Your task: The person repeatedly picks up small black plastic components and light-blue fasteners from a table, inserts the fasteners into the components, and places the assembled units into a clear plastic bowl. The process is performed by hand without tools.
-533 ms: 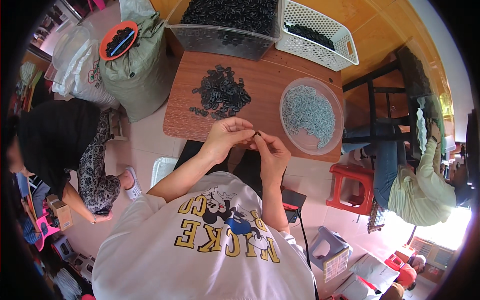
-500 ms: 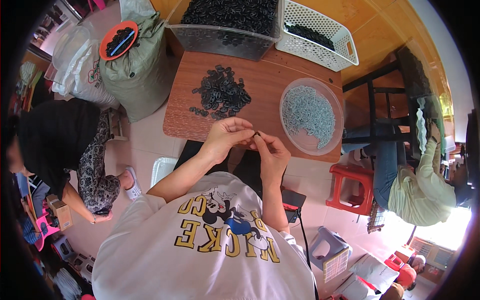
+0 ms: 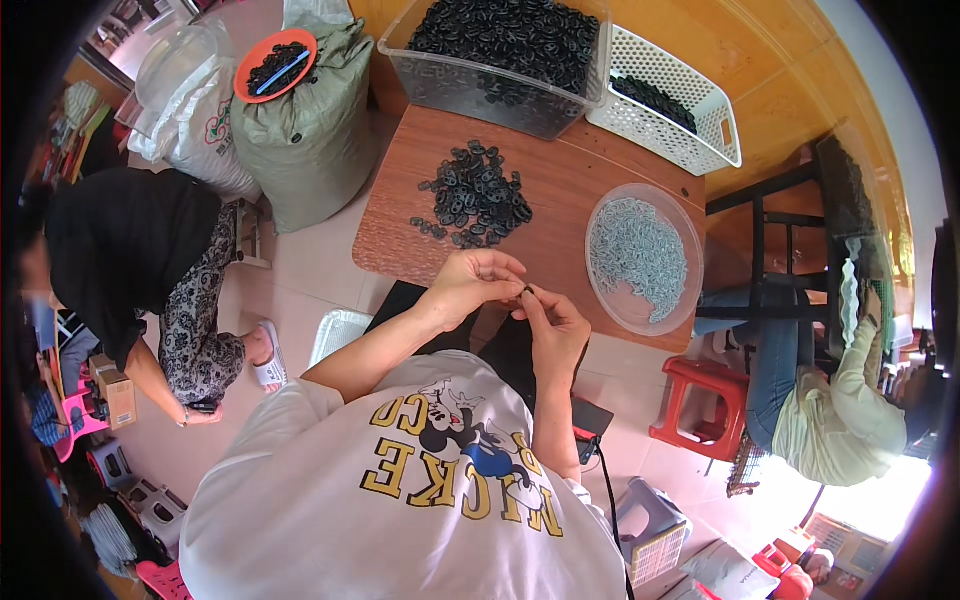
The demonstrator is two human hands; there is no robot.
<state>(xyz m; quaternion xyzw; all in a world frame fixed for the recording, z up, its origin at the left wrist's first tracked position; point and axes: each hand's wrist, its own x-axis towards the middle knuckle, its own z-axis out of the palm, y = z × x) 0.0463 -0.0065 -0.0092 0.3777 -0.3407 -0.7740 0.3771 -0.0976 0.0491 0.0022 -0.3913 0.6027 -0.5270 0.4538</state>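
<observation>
Close together at the near edge of the brown table (image 3: 570, 190), my left hand (image 3: 472, 290) and my right hand (image 3: 556, 328) meet fingertip to fingertip. Both are closed in a pinch around a small black piece (image 3: 527, 290), mostly hidden by the fingers. Beyond my left hand lies a loose pile of small black oval pieces (image 3: 475, 200), each with openings through it. To the right of my hands stands a round clear plastic bowl (image 3: 622, 308) holding many small silvery metal parts, too small to name exactly.
At the table's far side stand a clear bin (image 3: 480, 88) full of black pieces and a white perforated basket (image 3: 712, 145). Left is a green sack (image 3: 300, 170) with an orange plate (image 3: 247, 78) on it. A red stool (image 3: 705, 400) stands right. People sit at both sides.
The view has shifted, so the table and bins appear slightly farther right and lower. My hands stay pinched together on the small black piece, with little visible change in the fingers.
</observation>
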